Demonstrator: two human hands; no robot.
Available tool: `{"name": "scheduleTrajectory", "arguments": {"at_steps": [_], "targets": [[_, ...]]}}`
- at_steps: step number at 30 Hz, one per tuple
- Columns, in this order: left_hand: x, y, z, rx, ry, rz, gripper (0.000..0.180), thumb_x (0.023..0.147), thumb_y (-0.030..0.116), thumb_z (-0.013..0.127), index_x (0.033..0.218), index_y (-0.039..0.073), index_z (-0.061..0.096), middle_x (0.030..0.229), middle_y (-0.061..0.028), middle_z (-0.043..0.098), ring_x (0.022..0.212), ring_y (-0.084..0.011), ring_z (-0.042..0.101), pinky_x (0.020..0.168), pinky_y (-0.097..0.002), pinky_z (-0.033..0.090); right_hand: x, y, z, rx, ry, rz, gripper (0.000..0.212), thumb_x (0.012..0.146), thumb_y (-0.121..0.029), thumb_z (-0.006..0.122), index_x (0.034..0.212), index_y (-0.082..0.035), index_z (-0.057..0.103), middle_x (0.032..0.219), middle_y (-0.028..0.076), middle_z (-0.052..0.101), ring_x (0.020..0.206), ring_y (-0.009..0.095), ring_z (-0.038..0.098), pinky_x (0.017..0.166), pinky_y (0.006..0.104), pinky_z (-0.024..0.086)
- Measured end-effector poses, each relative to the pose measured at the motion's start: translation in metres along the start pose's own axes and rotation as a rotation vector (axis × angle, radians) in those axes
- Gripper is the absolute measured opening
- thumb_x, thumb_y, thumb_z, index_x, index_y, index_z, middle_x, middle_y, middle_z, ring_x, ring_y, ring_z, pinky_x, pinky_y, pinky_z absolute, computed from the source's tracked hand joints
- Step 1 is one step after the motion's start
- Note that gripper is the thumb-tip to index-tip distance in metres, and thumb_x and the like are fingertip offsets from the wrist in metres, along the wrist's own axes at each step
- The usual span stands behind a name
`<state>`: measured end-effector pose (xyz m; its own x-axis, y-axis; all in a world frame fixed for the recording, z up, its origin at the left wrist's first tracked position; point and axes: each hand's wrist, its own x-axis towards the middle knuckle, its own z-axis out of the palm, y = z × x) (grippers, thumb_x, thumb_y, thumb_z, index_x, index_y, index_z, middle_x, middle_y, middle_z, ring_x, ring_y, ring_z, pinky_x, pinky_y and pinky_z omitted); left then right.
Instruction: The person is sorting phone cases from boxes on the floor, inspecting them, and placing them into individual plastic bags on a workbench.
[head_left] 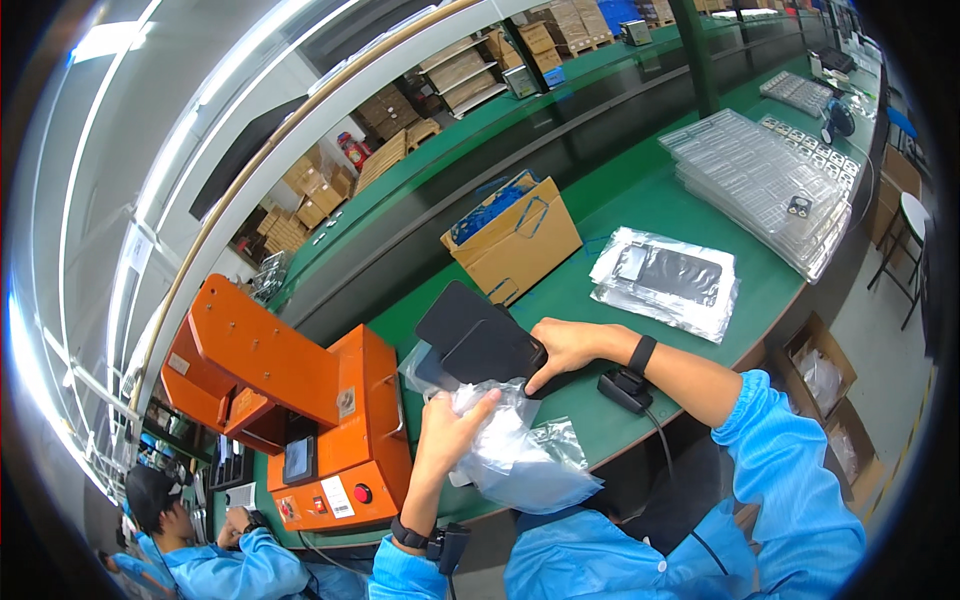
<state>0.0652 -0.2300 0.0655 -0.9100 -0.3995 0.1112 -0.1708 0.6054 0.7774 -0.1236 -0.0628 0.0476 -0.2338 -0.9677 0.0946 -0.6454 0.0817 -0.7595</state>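
Note:
My left hand (448,432) is closed on a clear plastic bag (535,470), which hangs crumpled toward the near edge of the bench. Just beyond it my right hand (568,352) grips the right end of a flat black case (485,338) with rounded corners, thumb on the near side. The case looks like two overlapping panels, tilted over the green bench. Clear film lies against its left edge; whether the case is partly inside a bag I cannot tell. A black device with a cable (626,390) sits beside my right wrist.
An orange machine (345,420) with a red button stands at left. Beyond the hands is a cardboard box (525,240) of blue pieces. Bagged black items (670,277) and stacked clear trays (760,180) lie to the right. A co-worker (170,520) sits at far left.

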Motion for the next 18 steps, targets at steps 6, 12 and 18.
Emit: {"name": "scheduleTrajectory", "arguments": {"at_steps": [6,12,18], "targets": [[-0.001,0.017,0.009,0.022,0.023,0.006,0.043,0.081,0.034,0.076,0.089,-0.007,0.068,0.073,-0.0113,0.069,0.065,-0.0146,0.063,0.060,-0.0307,0.050,-0.001,0.001,0.004,0.030,0.020,-0.071,0.046,0.071,-0.034,0.082,0.083,0.007,0.064,0.070,0.015,0.066,0.064,0.024,0.064,0.061,0.0368,0.050],[-0.002,0.016,0.019,0.070,0.063,-0.014,0.041,0.084,0.033,0.074,0.094,-0.006,0.067,0.078,-0.0094,0.069,0.068,-0.0134,0.063,0.062,-0.0292,0.050,0.006,0.011,0.009,-0.024,-0.005,-0.180,0.059,0.067,-0.028,0.083,0.110,0.004,0.059,0.099,0.019,0.068,0.088,0.029,0.066,0.079,0.0367,0.052],[-0.008,0.025,0.015,0.110,0.035,-0.016,0.043,0.082,0.034,0.075,0.094,-0.006,0.068,0.078,-0.0118,0.070,0.070,-0.0156,0.066,0.065,-0.0303,0.052,0.003,0.006,-0.003,0.172,-0.035,-0.240,0.088,0.068,-0.025,0.082,0.139,-0.003,0.036,0.121,0.017,0.060,0.112,0.028,0.059,0.096,0.0403,0.046]]}}
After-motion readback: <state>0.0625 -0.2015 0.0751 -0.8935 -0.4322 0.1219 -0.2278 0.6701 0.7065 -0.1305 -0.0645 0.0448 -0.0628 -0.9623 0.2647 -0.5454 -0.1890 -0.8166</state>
